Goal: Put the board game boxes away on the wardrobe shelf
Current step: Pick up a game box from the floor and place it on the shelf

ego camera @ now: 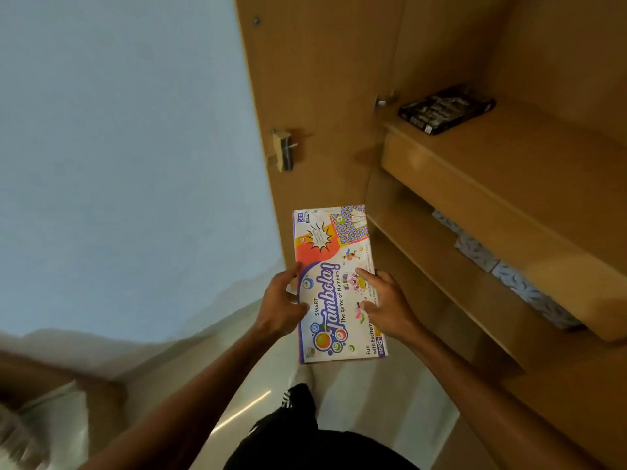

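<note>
I hold a white and orange Tambola game box (334,266) flat in front of me, low and to the left of the open wooden wardrobe. My left hand (280,301) grips its left edge and my right hand (386,305) grips its right edge, thumb on the lid. A black game box (446,108) lies on the upper wardrobe shelf (529,171), near its back left corner. The held box is below that shelf's level and apart from it.
The open wardrobe door (315,96) stands just behind the held box, with a latch (283,150) on it. Folded patterned cloth (502,266) lies on a lower shelf. A pale blue wall (118,147) is at left, light floor (373,395) below.
</note>
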